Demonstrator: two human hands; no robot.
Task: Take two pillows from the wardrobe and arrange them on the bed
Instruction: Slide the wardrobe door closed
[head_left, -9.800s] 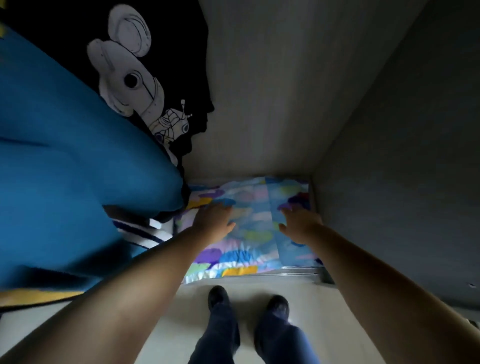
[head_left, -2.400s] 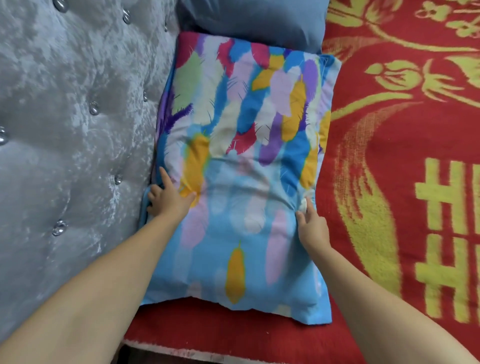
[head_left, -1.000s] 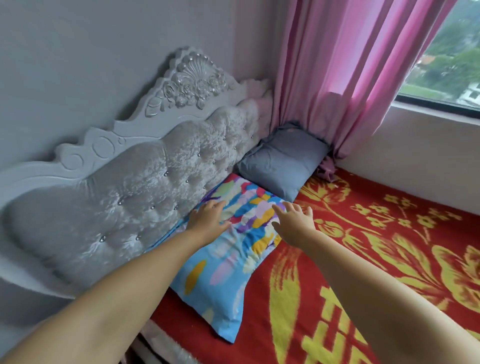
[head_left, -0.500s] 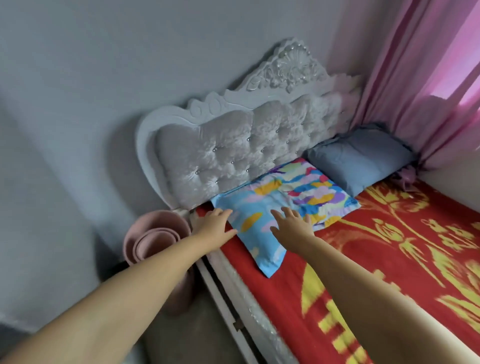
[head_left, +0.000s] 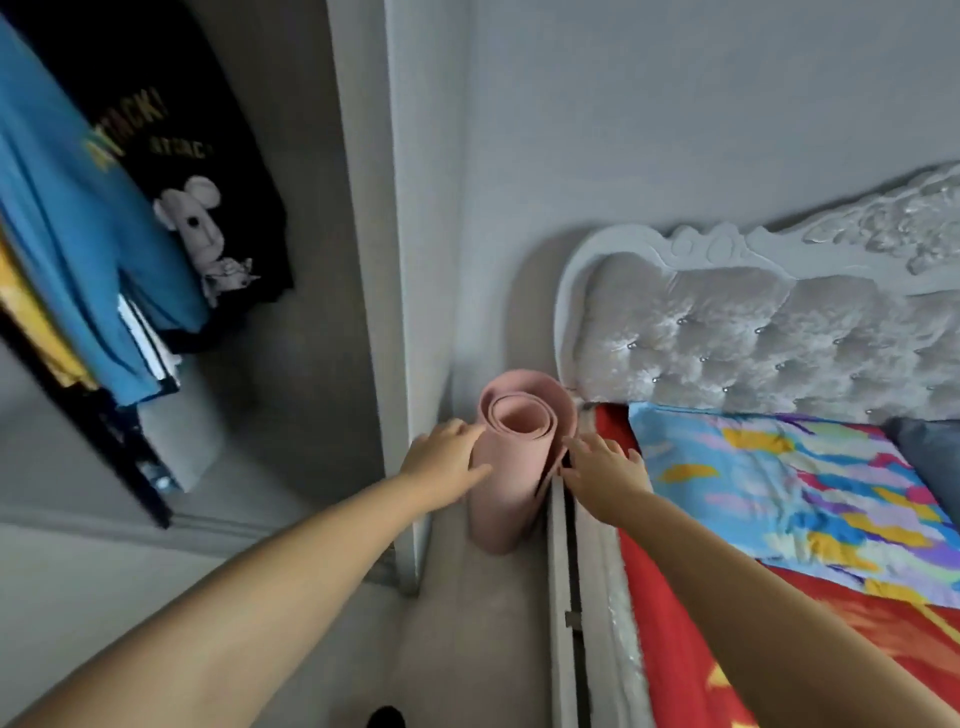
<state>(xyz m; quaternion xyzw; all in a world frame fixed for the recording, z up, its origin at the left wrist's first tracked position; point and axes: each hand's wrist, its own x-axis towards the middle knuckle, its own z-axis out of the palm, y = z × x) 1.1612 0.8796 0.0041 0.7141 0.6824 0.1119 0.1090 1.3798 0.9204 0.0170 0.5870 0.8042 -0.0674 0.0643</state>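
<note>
- In the gap between wardrobe and bed, both hands are held out with nothing in them: the left hand (head_left: 444, 460) is seen with its fingers loosely spread in front of a rolled pink mat (head_left: 511, 462), and whether it touches the roll cannot be told.
- The right hand (head_left: 605, 473) is likewise spread and empty, shown just right of the roll, over the edge of the bed frame (head_left: 561, 582).
- The mat is stood on end on the floor (head_left: 467, 639), between the wardrobe's side panel (head_left: 415, 322) and the tufted grey headboard (head_left: 753, 353).
- One pillow (head_left: 800, 488), patterned in blue, yellow, purple and pink, is laid flat on the red blanket (head_left: 670, 644) against the headboard.
- A corner of a grey-blue pillow (head_left: 930, 452) is visible beyond it, at the right edge.
- In the open wardrobe (head_left: 291, 218) to the left, a blue shirt (head_left: 67, 223) and a black printed shirt (head_left: 192, 171) are hung.
</note>
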